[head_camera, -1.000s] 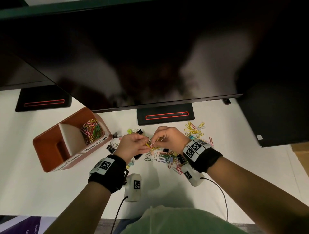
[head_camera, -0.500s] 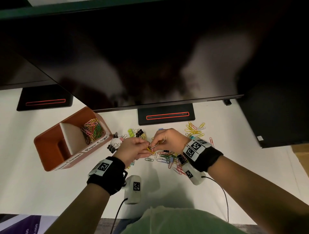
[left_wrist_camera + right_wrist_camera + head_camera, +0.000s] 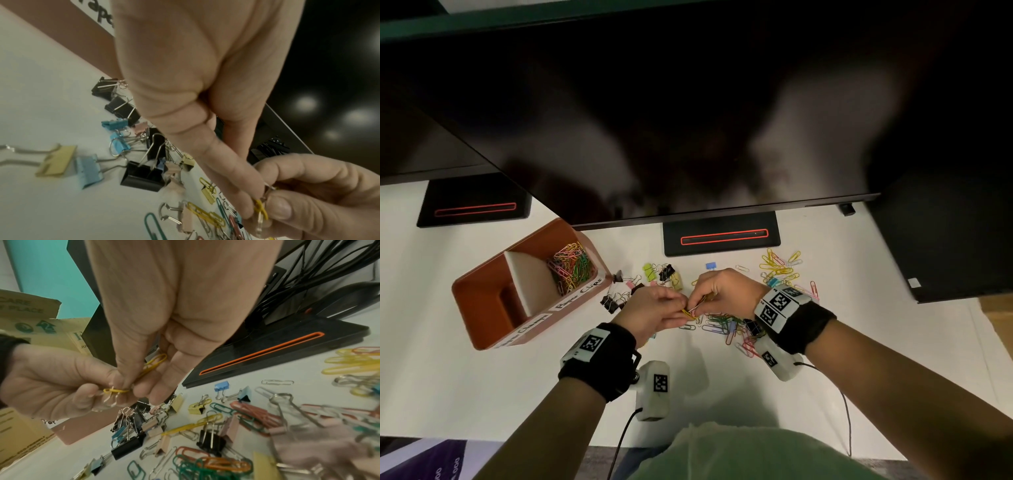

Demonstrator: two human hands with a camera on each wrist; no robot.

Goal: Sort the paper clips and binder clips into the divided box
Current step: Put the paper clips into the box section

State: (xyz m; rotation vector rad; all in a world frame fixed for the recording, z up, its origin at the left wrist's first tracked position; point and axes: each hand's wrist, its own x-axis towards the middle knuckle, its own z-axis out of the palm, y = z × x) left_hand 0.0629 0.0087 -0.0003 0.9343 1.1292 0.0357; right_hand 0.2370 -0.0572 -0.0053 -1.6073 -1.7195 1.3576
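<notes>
Both hands meet above the white desk (image 3: 465, 377) over the scattered clips. My left hand (image 3: 681, 313) and right hand (image 3: 700, 301) pinch a small tangle of paper clips (image 3: 692, 311) between their fingertips. The tangle is a yellow clip (image 3: 261, 209) hooked with silver ones, and the right hand holds a further yellow clip (image 3: 154, 365). The orange divided box (image 3: 482, 301) stands at the left, with coloured paper clips (image 3: 570, 267) in its far right compartment. Binder clips (image 3: 616, 298) lie between the box and my hands. Loose paper clips (image 3: 722, 325) lie under the right wrist.
A heap of mostly yellow paper clips (image 3: 780, 267) lies at the right. A large dark monitor (image 3: 688, 120) overhangs the desk, its black stand (image 3: 722, 236) just behind the clips. A second stand (image 3: 472, 209) is at the far left. Cardboard boxes (image 3: 24, 318) show in the right wrist view.
Both hands have stayed together on the tangled clips and drifted slightly toward me. The fingers have shifted a little on the clips.
</notes>
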